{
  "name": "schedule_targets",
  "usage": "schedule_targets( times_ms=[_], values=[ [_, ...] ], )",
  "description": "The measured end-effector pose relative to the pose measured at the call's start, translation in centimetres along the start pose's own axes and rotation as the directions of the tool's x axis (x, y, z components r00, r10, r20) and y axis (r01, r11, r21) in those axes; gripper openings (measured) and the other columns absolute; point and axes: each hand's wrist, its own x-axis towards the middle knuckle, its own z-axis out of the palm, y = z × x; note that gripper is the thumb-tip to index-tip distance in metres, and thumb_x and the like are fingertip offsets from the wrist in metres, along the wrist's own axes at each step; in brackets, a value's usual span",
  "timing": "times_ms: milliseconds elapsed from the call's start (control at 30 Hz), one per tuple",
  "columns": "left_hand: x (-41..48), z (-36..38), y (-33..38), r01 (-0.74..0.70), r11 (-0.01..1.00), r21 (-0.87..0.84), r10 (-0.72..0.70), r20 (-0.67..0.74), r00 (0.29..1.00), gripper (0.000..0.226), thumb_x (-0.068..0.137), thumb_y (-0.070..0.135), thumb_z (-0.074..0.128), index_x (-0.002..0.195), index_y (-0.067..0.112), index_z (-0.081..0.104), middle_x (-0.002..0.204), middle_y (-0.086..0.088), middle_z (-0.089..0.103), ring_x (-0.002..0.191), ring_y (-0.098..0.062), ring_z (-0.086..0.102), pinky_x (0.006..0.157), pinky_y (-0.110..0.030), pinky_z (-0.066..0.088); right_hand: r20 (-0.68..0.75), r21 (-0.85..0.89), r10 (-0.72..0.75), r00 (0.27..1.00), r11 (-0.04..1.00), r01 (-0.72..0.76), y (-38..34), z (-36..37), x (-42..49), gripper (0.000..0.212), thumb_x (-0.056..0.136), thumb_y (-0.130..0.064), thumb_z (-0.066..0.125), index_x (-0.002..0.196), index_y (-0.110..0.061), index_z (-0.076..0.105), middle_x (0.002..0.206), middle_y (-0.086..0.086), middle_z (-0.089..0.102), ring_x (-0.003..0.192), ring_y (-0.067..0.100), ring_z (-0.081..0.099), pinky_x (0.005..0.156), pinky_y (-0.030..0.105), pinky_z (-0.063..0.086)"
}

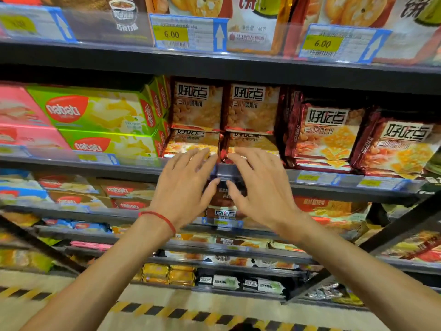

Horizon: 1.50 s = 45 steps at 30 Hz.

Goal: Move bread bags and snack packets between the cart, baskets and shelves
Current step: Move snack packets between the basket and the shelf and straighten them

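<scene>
Brown-and-gold biscuit packets (198, 106) stand two high in two columns on the middle shelf (133, 167). My left hand (188, 185), with a red string on its wrist, reaches up with straight spread fingers, the tips on the lower left packet (191, 142). My right hand (260, 185) mirrors it, fingertips on the lower right packet (250, 142). Neither hand grips anything. Both hands cover the shelf's front rail at its centre.
Green wafer boxes (100, 113) sit left of the packets, pink boxes (21, 115) further left. Dark red cracker packets (329, 137) stand to the right. An upper shelf with price tags (188, 34) hangs overhead. More snack shelves descend below to a striped floor line (167, 311).
</scene>
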Motion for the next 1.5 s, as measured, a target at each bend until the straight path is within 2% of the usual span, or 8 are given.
schedule_targets(
  times_ms=[100, 267, 400, 700, 900, 1100, 1300, 1500],
  values=[
    [-5.0, -0.6, 0.8, 0.063, 0.996, 0.058, -0.066, 0.055, 0.996, 0.057, 0.102, 0.047, 0.04, 0.15, 0.017, 0.049, 0.152, -0.009, 0.051, 0.14, -0.03, 0.045, 0.116, -0.05, 0.037, 0.068, -0.037, -0.078, 0.995, 0.996, 0.08, -1.6, 0.5, -2.1, 0.061, 0.092, -0.045, 0.06, 0.145, -0.014, 0.057, 0.149, 0.006, 0.055, 0.138, 0.027, 0.049, 0.115, 0.043, 0.036],
    [-14.2, -0.8, 2.2, 0.21, 0.964, 0.165, -0.24, 0.188, 0.952, 0.058, 0.1, 0.046, 0.045, 0.151, 0.017, 0.047, 0.155, -0.012, 0.046, 0.142, -0.033, 0.044, 0.116, -0.054, 0.036, 0.084, 0.081, -0.209, 0.974, 0.976, 0.202, -5.1, 1.9, -6.4, 0.065, 0.093, -0.041, 0.059, 0.152, -0.014, 0.052, 0.153, 0.006, 0.053, 0.141, 0.029, 0.048, 0.117, 0.043, 0.035],
    [-21.2, -1.6, 3.0, 0.34, 0.906, 0.252, -0.405, 0.288, 0.868, 0.062, 0.101, 0.051, 0.041, 0.154, 0.018, 0.042, 0.159, -0.012, 0.042, 0.147, -0.033, 0.038, 0.116, -0.056, 0.033, 0.166, 0.135, -0.324, 0.932, 0.943, 0.304, -9.6, 3.0, -8.7, 0.065, 0.094, -0.043, 0.056, 0.152, -0.014, 0.052, 0.152, 0.008, 0.054, 0.142, 0.03, 0.048, 0.118, 0.047, 0.035],
    [-36.7, -4.2, -0.7, 0.62, 0.716, 0.321, -0.696, 0.265, 0.667, 0.068, 0.098, 0.06, 0.043, 0.153, 0.019, 0.044, 0.154, -0.012, 0.046, 0.141, -0.036, 0.041, 0.112, -0.055, 0.036, 0.136, 0.258, -0.598, 0.79, 0.791, 0.555, -23.5, 6.7, -10.9, 0.067, 0.092, -0.051, 0.059, 0.145, -0.01, 0.059, 0.148, 0.013, 0.057, 0.138, 0.038, 0.051, 0.117, 0.053, 0.035],
    [-47.7, -6.4, -8.1, 0.747, 0.574, 0.337, -0.819, 0.223, 0.529, 0.069, 0.099, 0.062, 0.041, 0.151, 0.017, 0.045, 0.158, -0.011, 0.042, 0.145, -0.035, 0.038, 0.116, -0.055, 0.032, 0.261, 0.252, -0.694, 0.671, 0.72, 0.647, -37.7, 9.4, -10.8, 0.078, 0.091, -0.063, 0.051, 0.156, -0.02, 0.046, 0.157, 0.006, 0.049, 0.147, 0.032, 0.039, 0.123, 0.051, 0.027],
    [-58.9, -9.9, -18.1, 0.814, 0.447, 0.37, -0.894, 0.206, 0.397, 0.07, 0.098, 0.064, 0.041, 0.153, 0.021, 0.043, 0.164, -0.009, 0.034, 0.151, -0.033, 0.029, 0.119, -0.057, 0.029, 0.266, 0.381, -0.766, 0.586, 0.642, 0.665, -53.5, 13.3, -10.7, 0.074, 0.093, -0.06, 0.048, 0.154, -0.019, 0.047, 0.158, 0.008, 0.046, 0.148, 0.036, 0.038, 0.125, 0.055, 0.022],
    [-68.7, -12.4, -27.3, 0.856, 0.315, 0.41, -0.948, 0.177, 0.264, 0.073, 0.099, 0.066, 0.031, 0.155, 0.02, 0.042, 0.163, -0.01, 0.036, 0.151, -0.033, 0.031, 0.12, -0.057, 0.029, 0.228, 0.421, -0.824, 0.52, 0.564, 0.71, -68.7, 16.8, -10.0, 0.074, 0.094, -0.061, 0.047, 0.154, -0.019, 0.049, 0.159, 0.009, 0.048, 0.15, 0.032, 0.033, 0.125, 0.05, 0.016],
    [-75.6, -13.3, -37.8, 0.89, 0.181, 0.418, -0.983, 0.107, 0.15, 0.071, 0.099, 0.065, 0.034, 0.153, 0.02, 0.044, 0.162, -0.011, 0.038, 0.15, -0.034, 0.034, 0.118, -0.058, 0.032, 0.126, 0.484, -0.89, 0.439, 0.441, 0.756, -82.0, 21.4, -6.1, 0.071, 0.094, -0.057, 0.056, 0.153, -0.018, 0.051, 0.158, 0.009, 0.049, 0.149, 0.033, 0.041, 0.125, 0.052, 0.025]
  ],
)
